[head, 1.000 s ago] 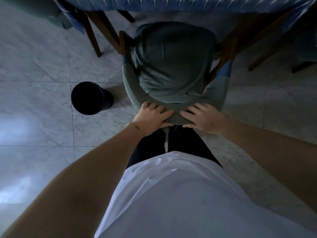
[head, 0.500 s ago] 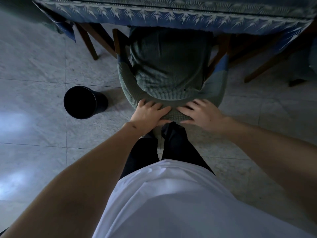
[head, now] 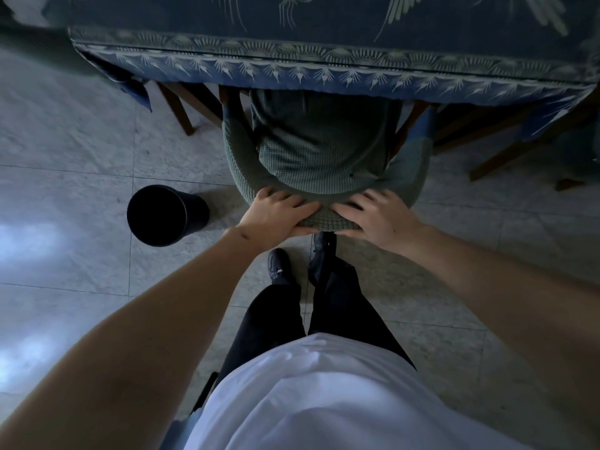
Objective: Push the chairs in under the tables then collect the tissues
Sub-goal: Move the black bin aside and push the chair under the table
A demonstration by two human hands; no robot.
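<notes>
A chair [head: 324, 151] with a green knitted cover stands before me, its seat partly under the table [head: 324, 69], which wears a blue patterned cloth. My left hand [head: 276, 216] grips the curved top of the backrest, fingers over the rim and thumb underneath. Beside it, my right hand [head: 376, 216] holds the same rim, fingers spread over the top. The front of the seat is hidden beneath the tablecloth. No tissues show in view.
A black round bin [head: 162, 216] stands on the tiled floor just left of the chair. Wooden legs [head: 181, 108] of the table and other chairs show under the cloth at left and right. My feet [head: 279, 264] are right behind the chair.
The chair has slid forward, further under the table, with both hands still on its backrest. I have stepped forward, and the table edge now covers more of the seat.
</notes>
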